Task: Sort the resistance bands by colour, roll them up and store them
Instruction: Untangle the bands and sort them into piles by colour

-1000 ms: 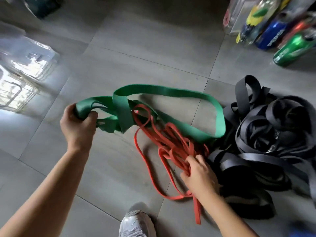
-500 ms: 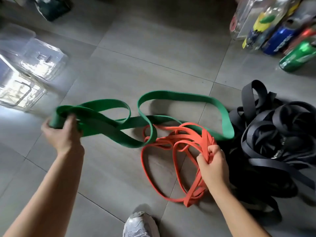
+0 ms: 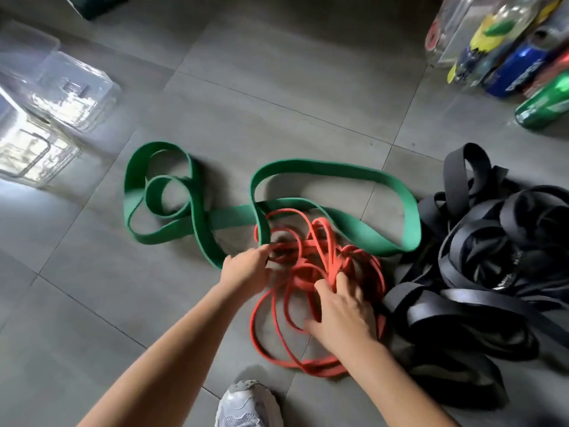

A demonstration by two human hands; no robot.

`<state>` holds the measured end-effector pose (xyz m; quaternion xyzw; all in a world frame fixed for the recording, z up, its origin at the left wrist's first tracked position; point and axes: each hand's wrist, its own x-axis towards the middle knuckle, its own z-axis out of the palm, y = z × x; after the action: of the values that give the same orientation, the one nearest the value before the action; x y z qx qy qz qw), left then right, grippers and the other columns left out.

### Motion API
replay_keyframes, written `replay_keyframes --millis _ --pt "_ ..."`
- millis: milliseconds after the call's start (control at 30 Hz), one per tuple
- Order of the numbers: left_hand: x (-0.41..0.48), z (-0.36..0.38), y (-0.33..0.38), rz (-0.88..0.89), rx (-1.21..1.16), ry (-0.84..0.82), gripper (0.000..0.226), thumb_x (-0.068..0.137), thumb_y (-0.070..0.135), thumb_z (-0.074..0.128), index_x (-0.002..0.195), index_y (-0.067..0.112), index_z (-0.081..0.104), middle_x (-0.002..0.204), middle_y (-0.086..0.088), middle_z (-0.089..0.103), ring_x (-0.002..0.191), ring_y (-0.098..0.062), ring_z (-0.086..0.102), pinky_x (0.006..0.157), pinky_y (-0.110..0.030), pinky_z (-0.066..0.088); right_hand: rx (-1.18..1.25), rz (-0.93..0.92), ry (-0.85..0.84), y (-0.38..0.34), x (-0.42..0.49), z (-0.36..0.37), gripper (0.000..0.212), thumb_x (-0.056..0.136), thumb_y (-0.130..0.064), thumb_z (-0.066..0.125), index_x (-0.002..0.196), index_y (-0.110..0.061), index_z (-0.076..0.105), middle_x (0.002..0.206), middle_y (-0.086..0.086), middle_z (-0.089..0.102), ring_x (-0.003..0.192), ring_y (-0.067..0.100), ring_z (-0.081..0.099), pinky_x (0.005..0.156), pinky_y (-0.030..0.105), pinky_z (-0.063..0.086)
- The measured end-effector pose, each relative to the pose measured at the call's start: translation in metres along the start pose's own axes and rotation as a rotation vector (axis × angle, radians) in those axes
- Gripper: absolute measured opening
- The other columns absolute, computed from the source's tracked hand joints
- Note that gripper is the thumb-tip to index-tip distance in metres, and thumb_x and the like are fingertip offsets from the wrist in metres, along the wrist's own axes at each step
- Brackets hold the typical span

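Item: green band (image 3: 338,172), wide and flat. Lies loose on the tiled floor (image 3: 277,87) in several open loops; its right end runs over the edge of the black heap, and a middle stretch crosses the top of the red tangle.

Item: red bands (image 3: 326,260), narrow, several strands in one knot-like coil at centre, just beside the green band and touching the black pile on the right.

Item: black bands (image 3: 492,272), wide, heaped at right, unsorted.

Item: left hand (image 3: 246,269). Grip narrow, fingertips reaching into the red coil's upper left; blurred, so whether a strand is pinched cannot be told.

Item: right hand (image 3: 341,309). Fingers spread wide, pressed onto and partly threaded among the red strands; no closed hold visible.

Item: clear storage boxes (image 3: 61,97), far left, well apart from the bands.

Handling note, as judgement: the step appears to be freeing red from green. Best done by pinning the coil with one hand and lifting a single strand out, not pulling the whole tangle, which would tighten it.
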<state>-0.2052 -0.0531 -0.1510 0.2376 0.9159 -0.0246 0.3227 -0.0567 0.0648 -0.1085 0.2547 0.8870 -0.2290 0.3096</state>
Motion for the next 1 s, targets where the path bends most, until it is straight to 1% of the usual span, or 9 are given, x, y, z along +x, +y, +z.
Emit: replay_keyframes --millis 167,300,400,533,600,700,800,900,1000 --pt "0.01 -0.027 -0.046 -0.308 -0.057 0.333 0.029 0.085 0.007 0.039 0.108 0.015 0.054 0.11 -0.011 0.058 0.1 -0.035 0.06 0.076 -0.038 0.046 -0.114 -0.009 -0.114 0.01 0.0 -0.004 0.054 0.083 -0.059 0.052 0.13 -0.035 0.042 0.146 0.004 0.026 0.132 0.033 0.031 0.105 0.047 0.028" --pt "0.008 -0.032 -0.077 -0.399 -0.113 0.248 0.029 0.082 0.008 0.041 0.105 0.013 0.058 0.107 -0.016 0.057 0.094 -0.037 0.06 0.072 -0.037 0.045 -0.087 0.103 0.27 0.018 0.013 -0.043 0.049 0.087 -0.063 0.039 0.102 -0.028 0.069 0.126 -0.001 0.052 0.12 0.025 0.048 0.11 0.052 0.019" --pt "0.002 -0.016 -0.072 -0.388 -0.193 0.222 0.038 0.085 0.008 0.038 0.117 0.018 0.055 0.112 -0.015 0.053 0.099 -0.038 0.057 0.08 -0.041 0.046 -0.016 0.195 0.571 0.045 0.035 -0.074 0.033 0.086 -0.049 0.052 0.093 -0.021 0.068 0.107 0.005 0.059 0.103 0.03 0.056 0.093 0.042 0.036" --pt "0.002 -0.02 -0.058 -0.339 -0.415 0.391 0.048 0.082 0.003 0.045 0.126 0.022 0.052 0.118 -0.013 0.054 0.106 -0.035 0.055 0.086 -0.038 0.045 -0.004 0.333 0.096 0.072 0.058 -0.089 0.042 0.087 -0.035 0.06 0.123 -0.02 0.047 0.128 0.01 0.052 0.114 0.032 0.055 0.084 0.037 0.044" --pt "0.006 -0.032 -0.054 -0.344 -0.53 0.503 0.048 0.08 0.003 0.047 0.124 0.021 0.055 0.12 -0.012 0.056 0.109 -0.032 0.054 0.09 -0.036 0.043 -0.059 0.341 0.044 0.075 0.067 -0.092 0.035 0.088 -0.032 0.06 0.121 -0.021 0.054 0.125 0.01 0.057 0.113 0.031 0.056 0.084 0.035 0.046" --pt "0.007 -0.046 -0.054 -0.38 -0.537 0.65 0.044 0.08 0.003 0.048 0.12 0.018 0.059 0.119 -0.013 0.055 0.11 -0.031 0.05 0.091 -0.036 0.041 0.057 0.192 0.291 0.053 0.075 -0.117 0.026 0.09 -0.03 0.058 0.112 -0.018 0.062 0.119 0.013 0.06 0.108 0.034 0.056 0.08 0.035 0.045" --pt "0.003 -0.065 -0.061 -0.351 -0.481 0.885 0.04 0.081 0.006 0.045 0.118 0.011 0.06 0.12 -0.015 0.054 0.11 -0.035 0.049 0.09 -0.041 0.042 0.232 -0.111 0.603 0.008 0.079 -0.156 0.026 0.089 -0.027 0.058 0.108 -0.009 0.064 0.111 0.016 0.059 0.101 0.035 0.055 0.074 0.033 0.038" --pt "0.0 -0.081 -0.073 -0.357 -0.373 0.891 0.041 0.081 0.005 0.045 0.121 0.009 0.057 0.13 -0.015 0.048 0.116 -0.037 0.043 0.094 -0.044 0.037 0.312 -0.344 0.568 -0.028 0.085 -0.165 0.036 0.09 -0.021 0.056 0.124 -0.009 0.055 0.135 0.014 0.047 0.116 0.03 0.051 0.089 0.029 0.036" --pt "-0.003 -0.073 -0.071 -0.431 -0.278 0.599 0.047 0.082 0.013 0.057 0.129 0.019 0.053 0.148 -0.014 0.027 0.13 -0.036 0.028 0.107 -0.043 0.025 0.257 -0.214 0.349 -0.028 0.087 -0.133 0.069 0.092 -0.029 0.054 0.148 -0.018 0.016 0.158 0.006 0.0 0.134 0.03 0.036 0.104 0.039 0.035"
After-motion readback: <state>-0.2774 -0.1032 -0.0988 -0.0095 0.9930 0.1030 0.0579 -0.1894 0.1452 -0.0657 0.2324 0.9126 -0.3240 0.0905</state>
